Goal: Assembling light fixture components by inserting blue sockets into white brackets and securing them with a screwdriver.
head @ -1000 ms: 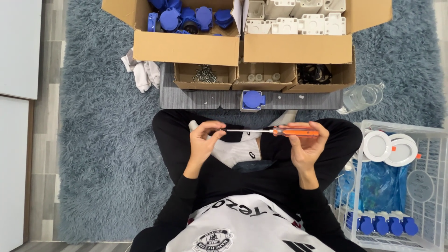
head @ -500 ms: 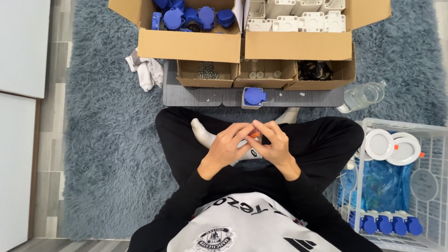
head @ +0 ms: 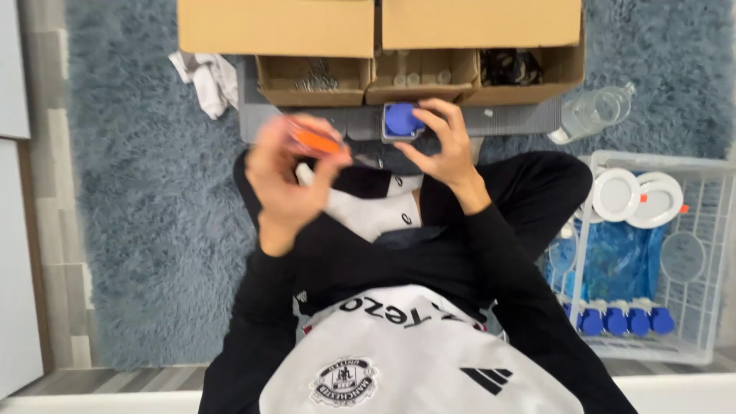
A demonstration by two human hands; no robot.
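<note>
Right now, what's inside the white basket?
The white basket holds round white discs, a blue plastic bag and a row of blue caps. Whatever lies under the bag is hidden.

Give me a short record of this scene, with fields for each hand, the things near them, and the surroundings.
Left hand: raised, blurred, holds an orange-handled tool
Right hand: fingers on the blue round part
Blue part rests on: grey board
Beyond the board: three small open cardboard boxes
Person's right: white wire basket, clear plastic bottle
Floor: shaggy grey-blue rug
</note>
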